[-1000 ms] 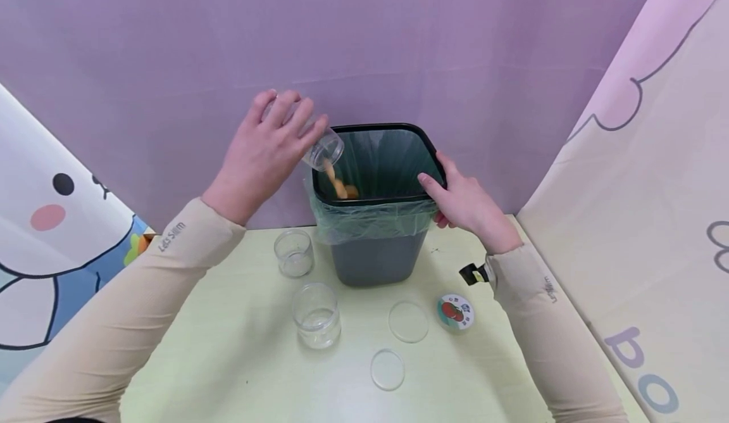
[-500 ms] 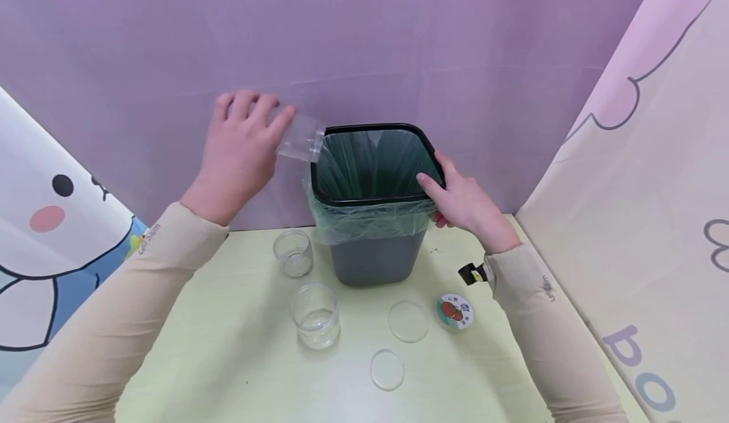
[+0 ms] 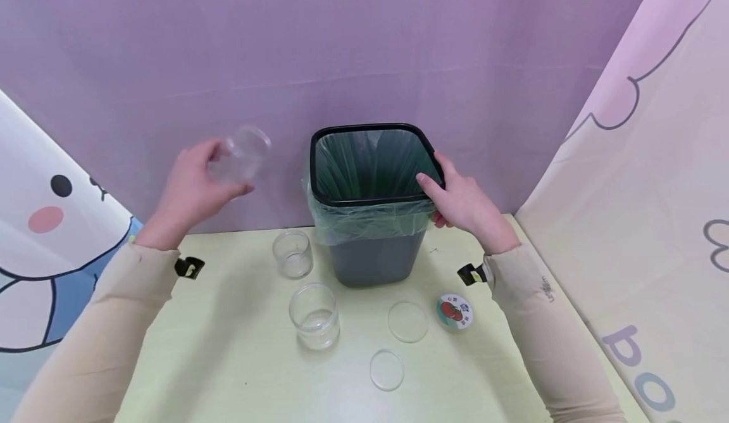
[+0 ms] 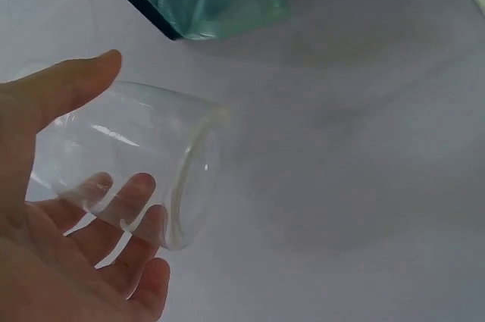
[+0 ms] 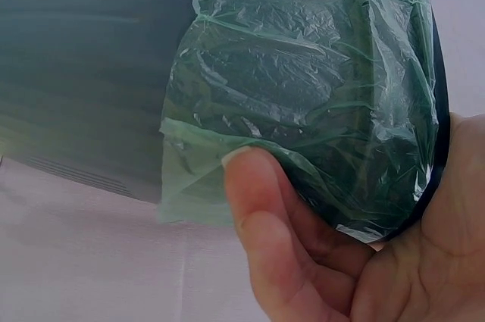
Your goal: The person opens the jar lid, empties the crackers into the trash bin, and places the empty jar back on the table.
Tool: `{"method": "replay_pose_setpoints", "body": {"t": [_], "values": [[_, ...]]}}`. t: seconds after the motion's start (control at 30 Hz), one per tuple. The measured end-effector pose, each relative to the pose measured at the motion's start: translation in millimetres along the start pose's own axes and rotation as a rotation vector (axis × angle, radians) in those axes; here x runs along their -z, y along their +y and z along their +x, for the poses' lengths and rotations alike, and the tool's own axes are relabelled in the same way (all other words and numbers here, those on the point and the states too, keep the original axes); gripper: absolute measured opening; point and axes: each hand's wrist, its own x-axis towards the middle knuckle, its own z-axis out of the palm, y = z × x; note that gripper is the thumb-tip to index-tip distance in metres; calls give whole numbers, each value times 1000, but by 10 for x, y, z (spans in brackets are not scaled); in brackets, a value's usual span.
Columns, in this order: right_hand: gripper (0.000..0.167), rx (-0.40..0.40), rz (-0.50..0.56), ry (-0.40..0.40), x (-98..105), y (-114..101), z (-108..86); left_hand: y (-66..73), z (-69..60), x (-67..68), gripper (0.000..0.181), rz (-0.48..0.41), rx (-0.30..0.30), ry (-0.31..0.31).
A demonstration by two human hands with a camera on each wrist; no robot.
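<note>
To the left of the trash bin (image 3: 373, 261), my left hand (image 3: 193, 189) holds a clear plastic jar (image 3: 246, 154) in the air. The jar is tilted and somewhat blurred in the head view; in the left wrist view the thumb and fingers curl round its see-through wall. My right hand (image 3: 469, 204) grips the bin's right rim, thumb over the black edge and fingers below it outside. In the right wrist view those fingers (image 5: 261, 208) lie against the green bin liner (image 5: 265, 72). The bottom of the bin's inside is too dark to make out.
Two clear jars stand upright on the pale table: a smaller jar (image 3: 293, 255) left of the bin and a larger jar (image 3: 316, 321) nearer. Two clear rings (image 3: 407, 321) and a round lid with a tomato picture (image 3: 454, 312) lie in front. A purple curtain (image 3: 364, 43) hangs behind.
Orange pieces were falling from the jar into the bin a second ago. My left hand has since moved left, away from the rim, and turned the jar's mouth upward. My right hand has stayed put.
</note>
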Motion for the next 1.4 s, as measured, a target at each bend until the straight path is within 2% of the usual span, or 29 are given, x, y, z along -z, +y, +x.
{"method": "replay_pose_setpoints", "body": {"t": [0.1,0.23,0.33,0.47,0.6,0.8,1.03,1.2,1.4], "values": [[90,9,-2,-2,-8,-4,12,-226,-126,-39,71,-77,115,-28],[89,10,-2,-6,-15,-1,9,-514,-310,-159,88,-152,228,-79],[88,6,2,-6,-14,2,-3,-707,-450,-290,90,-238,269,-102],[87,17,12,2,-14,-5,-15,-929,-608,-497,85,-358,287,-94],[86,20,22,11,-16,-16,-23,-1106,-704,-734,81,-410,301,-88],[85,16,31,24,-2,-9,-23,-1264,-776,-1055,78,-457,349,-116],[86,30,45,51,-5,12,-21,-1417,-881,-1351,84,-473,388,-140],[80,74,39,122,-50,70,-27,-1449,-941,-1494,86,-495,428,-162],[69,177,95,192,-136,205,-33,-1508,-1006,-1598,88,-496,462,-179]]}}
